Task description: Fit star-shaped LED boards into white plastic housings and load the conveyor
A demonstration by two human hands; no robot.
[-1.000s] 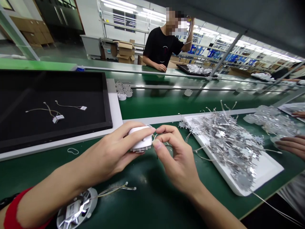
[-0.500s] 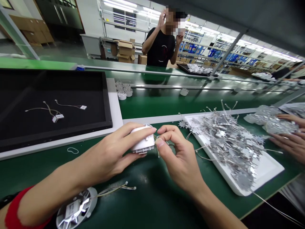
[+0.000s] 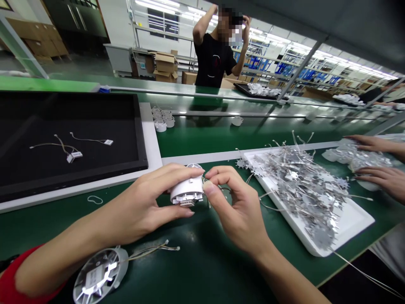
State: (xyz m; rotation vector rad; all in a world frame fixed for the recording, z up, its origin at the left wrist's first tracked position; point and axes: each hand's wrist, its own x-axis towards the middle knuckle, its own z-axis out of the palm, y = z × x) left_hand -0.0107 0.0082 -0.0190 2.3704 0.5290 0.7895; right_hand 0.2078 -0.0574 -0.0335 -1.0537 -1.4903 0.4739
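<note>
My left hand (image 3: pixel 152 198) grips a round white plastic housing (image 3: pixel 187 188), thumb below and fingers above. Metal fins and a small label-like block show on the housing's underside. Close against its right side, my right hand (image 3: pixel 236 202) pinches thin wires (image 3: pixel 209 198) that come out of the housing; the fingertips partly hide them. Under my left forearm lies a second round housing (image 3: pixel 101 274) with a star-shaped metal plate inside and a wire lead (image 3: pixel 155 250) running right.
Right of my hands, a white tray (image 3: pixel 357 223) bears a heap of star-shaped metal plates with wires. A black tray (image 3: pixel 126 147) at left holds several small wired parts (image 3: pixel 74 156). Another person's hands (image 3: pixel 382 177) touch translucent parts at far right. A person (image 3: pixel 211 59) stands across the bench.
The housing has tilted in my left hand, so more of its finned underside shows. My right hand stays at the wires. The person opposite has raised both arms; the co-worker's hands have shifted.
</note>
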